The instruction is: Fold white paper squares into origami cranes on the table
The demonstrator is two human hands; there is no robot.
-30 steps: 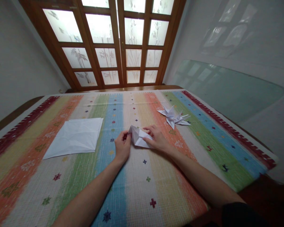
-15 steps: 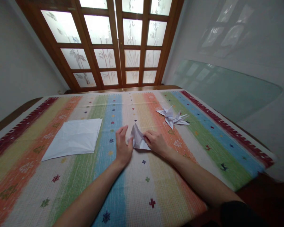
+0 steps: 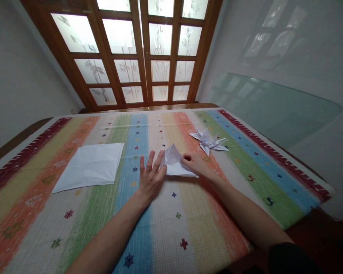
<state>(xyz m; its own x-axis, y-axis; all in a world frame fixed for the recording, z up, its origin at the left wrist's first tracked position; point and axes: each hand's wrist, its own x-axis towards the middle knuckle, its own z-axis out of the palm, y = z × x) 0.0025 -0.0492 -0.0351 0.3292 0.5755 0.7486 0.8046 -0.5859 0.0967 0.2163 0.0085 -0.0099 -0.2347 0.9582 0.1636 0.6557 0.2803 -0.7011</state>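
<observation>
A partly folded piece of white origami paper (image 3: 175,163) lies on the striped tablecloth in front of me, with a pointed flap standing up at its back. My left hand (image 3: 152,176) is at the paper's left edge, fingers spread and thumb touching the paper. On the other side, my right hand (image 3: 196,163) is closed, pinching the paper's right part between thumb and fingers. The fingertips of that hand are partly hidden. Folded white paper cranes (image 3: 208,141) sit close together beyond my right hand.
A stack of flat white paper sheets (image 3: 88,167) lies to the left on the tablecloth (image 3: 103,228). Wooden doors with frosted panes (image 3: 128,57) stand behind the table. A pale glass panel (image 3: 268,106) is at the right wall.
The folded paper has shifted slightly right and opened out wider at the front. My left fingers have spread apart, and my right hand has moved a little right and up.
</observation>
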